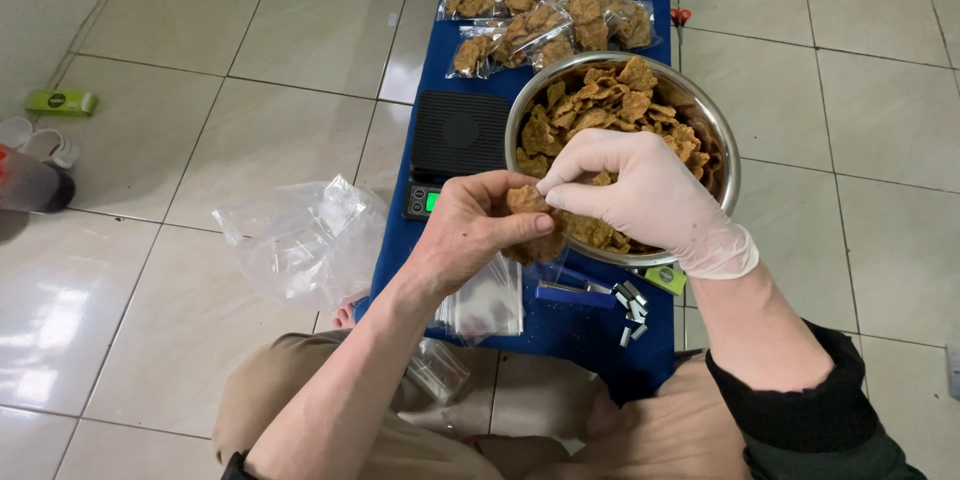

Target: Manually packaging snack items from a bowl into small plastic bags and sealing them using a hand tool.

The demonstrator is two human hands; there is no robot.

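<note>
Left hand grip holds a bag open at the bowl rim so the gloved right hand, pinching chips, loads directly.

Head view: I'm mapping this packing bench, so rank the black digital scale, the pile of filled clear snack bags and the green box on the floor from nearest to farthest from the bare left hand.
1. Black digital scale, just beyond the left hand, on the blue bench.
2. Pile of filled clear snack bags, at the bench's far end.
3. Green box, far left on the tiled floor.
</note>
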